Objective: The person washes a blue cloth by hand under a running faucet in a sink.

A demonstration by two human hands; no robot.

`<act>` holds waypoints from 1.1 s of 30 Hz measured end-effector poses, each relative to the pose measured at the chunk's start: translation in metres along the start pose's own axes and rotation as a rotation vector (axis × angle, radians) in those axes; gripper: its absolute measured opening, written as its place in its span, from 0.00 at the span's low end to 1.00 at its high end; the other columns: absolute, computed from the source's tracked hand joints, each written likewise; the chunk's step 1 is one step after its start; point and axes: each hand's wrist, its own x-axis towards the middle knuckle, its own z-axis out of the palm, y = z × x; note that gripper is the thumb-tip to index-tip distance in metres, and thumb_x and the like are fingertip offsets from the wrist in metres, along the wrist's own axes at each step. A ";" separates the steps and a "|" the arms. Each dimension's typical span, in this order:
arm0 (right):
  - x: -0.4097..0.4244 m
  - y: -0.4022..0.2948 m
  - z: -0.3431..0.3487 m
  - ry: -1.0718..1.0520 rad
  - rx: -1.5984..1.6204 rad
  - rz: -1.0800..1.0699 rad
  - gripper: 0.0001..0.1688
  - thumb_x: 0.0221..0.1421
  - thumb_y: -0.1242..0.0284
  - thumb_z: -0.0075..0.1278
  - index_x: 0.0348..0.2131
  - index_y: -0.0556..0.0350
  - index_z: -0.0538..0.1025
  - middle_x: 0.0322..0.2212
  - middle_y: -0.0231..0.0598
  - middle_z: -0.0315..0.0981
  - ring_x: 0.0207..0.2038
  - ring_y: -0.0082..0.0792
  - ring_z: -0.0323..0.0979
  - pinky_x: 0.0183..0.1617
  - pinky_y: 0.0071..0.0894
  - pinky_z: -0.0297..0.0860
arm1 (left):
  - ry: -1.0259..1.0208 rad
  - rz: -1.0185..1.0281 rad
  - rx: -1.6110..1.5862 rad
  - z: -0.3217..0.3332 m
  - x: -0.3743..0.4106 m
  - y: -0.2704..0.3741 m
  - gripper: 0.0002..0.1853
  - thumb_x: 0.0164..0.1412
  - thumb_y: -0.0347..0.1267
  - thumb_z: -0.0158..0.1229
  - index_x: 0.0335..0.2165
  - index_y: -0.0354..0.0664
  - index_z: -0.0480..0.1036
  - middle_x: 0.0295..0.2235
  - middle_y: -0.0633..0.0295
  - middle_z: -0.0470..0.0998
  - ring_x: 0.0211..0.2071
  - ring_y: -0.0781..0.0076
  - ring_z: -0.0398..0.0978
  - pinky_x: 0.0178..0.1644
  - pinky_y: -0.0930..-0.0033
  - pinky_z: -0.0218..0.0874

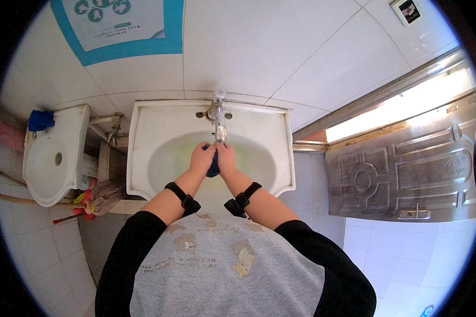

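Observation:
Both hands are together over the oval basin of a white ceramic washbasin, just under the spout of a chrome faucet. My left hand and my right hand grip a dark blue cloth between them, its lower end hanging below the fingers. Most of the cloth is hidden by the hands. Pale yellow-green water seems to lie in the basin around them. Whether water runs from the spout I cannot tell. A black strap with a small device circles each wrist.
At left stands a smaller white washbasin with a blue cloth on its rim. Between the basins are a brass tap and a grey mop head. A metal door stands at right. A blue-bordered poster hangs on the tiled wall.

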 end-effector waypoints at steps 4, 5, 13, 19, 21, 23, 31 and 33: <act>0.010 0.020 -0.003 -0.057 0.087 0.036 0.16 0.51 0.68 0.43 0.30 0.67 0.72 0.24 0.43 0.69 0.26 0.32 0.67 0.32 0.31 0.63 | -0.029 0.127 0.214 -0.002 -0.006 0.012 0.15 0.51 0.38 0.54 0.29 0.34 0.70 0.23 0.56 0.72 0.26 0.67 0.70 0.32 0.67 0.61; 0.008 0.016 -0.004 -0.087 0.092 0.061 0.15 0.52 0.68 0.43 0.32 0.65 0.71 0.25 0.38 0.69 0.26 0.28 0.66 0.31 0.29 0.63 | -0.052 0.128 0.242 -0.003 -0.004 0.011 0.15 0.51 0.38 0.54 0.28 0.35 0.71 0.22 0.56 0.72 0.26 0.66 0.70 0.33 0.67 0.61; 0.009 0.002 -0.021 -0.115 0.647 0.389 0.11 0.52 0.67 0.43 0.29 0.56 0.72 0.26 0.35 0.70 0.29 0.30 0.69 0.36 0.30 0.65 | -0.190 0.005 0.050 -0.008 0.008 0.013 0.22 0.50 0.39 0.56 0.42 0.40 0.65 0.35 0.55 0.71 0.35 0.66 0.71 0.37 0.65 0.63; 0.018 0.019 -0.039 -0.065 0.791 0.283 0.08 0.51 0.71 0.44 0.31 0.56 0.71 0.27 0.34 0.69 0.31 0.30 0.68 0.37 0.29 0.65 | -0.381 -0.197 -0.276 -0.015 -0.005 0.030 0.32 0.51 0.45 0.58 0.49 0.42 0.58 0.44 0.57 0.67 0.41 0.64 0.70 0.42 0.62 0.64; 0.007 0.006 -0.037 -0.029 0.774 0.242 0.08 0.50 0.73 0.44 0.31 0.57 0.71 0.28 0.35 0.69 0.32 0.30 0.67 0.39 0.29 0.65 | -0.412 -0.329 -0.235 -0.021 -0.011 0.039 0.33 0.51 0.46 0.58 0.50 0.42 0.57 0.44 0.58 0.67 0.42 0.65 0.70 0.42 0.62 0.65; -0.004 -0.008 -0.036 -0.005 0.759 0.150 0.07 0.49 0.74 0.44 0.31 0.57 0.71 0.29 0.35 0.69 0.33 0.30 0.67 0.38 0.29 0.65 | -0.462 -0.414 -0.246 -0.024 -0.011 0.040 0.33 0.51 0.46 0.58 0.50 0.41 0.57 0.44 0.59 0.68 0.42 0.65 0.70 0.41 0.62 0.66; -0.008 -0.010 -0.055 -0.241 0.625 0.210 0.16 0.47 0.74 0.43 0.39 0.55 0.68 0.34 0.35 0.68 0.36 0.30 0.67 0.41 0.28 0.66 | -0.434 -0.236 -0.271 -0.024 -0.008 0.031 0.28 0.50 0.38 0.61 0.46 0.39 0.62 0.39 0.61 0.71 0.38 0.71 0.72 0.38 0.67 0.67; -0.009 -0.014 -0.058 -0.312 0.604 0.205 0.18 0.49 0.72 0.44 0.42 0.54 0.66 0.36 0.35 0.68 0.39 0.30 0.68 0.43 0.30 0.66 | -0.444 -0.187 -0.239 -0.024 -0.008 0.031 0.28 0.48 0.36 0.62 0.46 0.39 0.62 0.39 0.61 0.71 0.38 0.71 0.72 0.39 0.68 0.66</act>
